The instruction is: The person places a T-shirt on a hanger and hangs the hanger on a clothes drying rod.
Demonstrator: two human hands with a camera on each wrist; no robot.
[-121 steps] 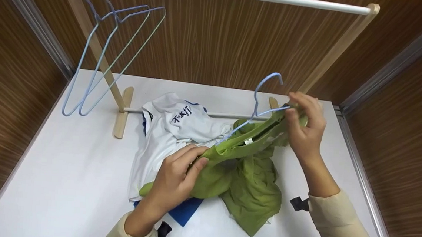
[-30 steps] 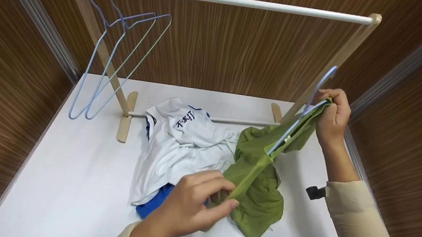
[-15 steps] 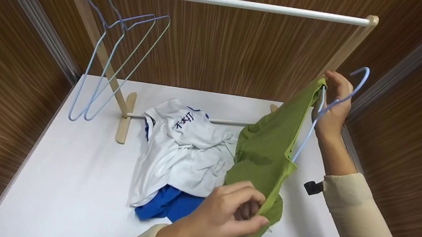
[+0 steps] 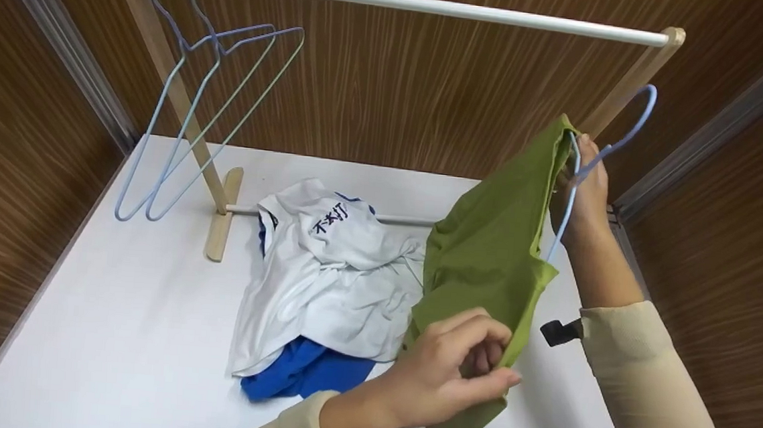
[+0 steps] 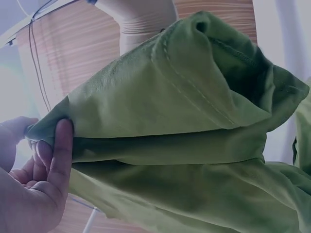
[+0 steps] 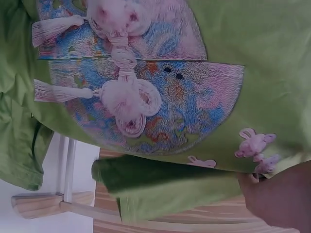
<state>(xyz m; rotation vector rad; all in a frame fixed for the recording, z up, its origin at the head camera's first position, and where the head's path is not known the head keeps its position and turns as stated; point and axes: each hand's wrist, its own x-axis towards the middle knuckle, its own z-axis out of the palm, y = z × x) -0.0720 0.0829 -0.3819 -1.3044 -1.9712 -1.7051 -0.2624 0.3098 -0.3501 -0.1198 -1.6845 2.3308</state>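
A green shirt is held up between both hands, with a light blue wire hanger partly inside its neck opening and the hook sticking out to the upper right. My left hand pinches the shirt's shoulder edge between thumb and fingers; in the left wrist view a wide sleeve hangs from that pinch. At the far end of the neckline, my right hand grips the shirt, its fingers partly hidden behind cloth and hanger. The right wrist view shows a pink and blue patch with pink tassels on the shirt front.
A white shirt with dark lettering lies on the white table, blue cloth under its lower edge. Behind stands a rack with a white rail; two hangers hang at its left. Wood-grain walls enclose the table.
The green shirt and its hanger have been lifted and turned, the hook swinging to the right. My left hand has moved right along the shirt's edge; my right hand has risen.
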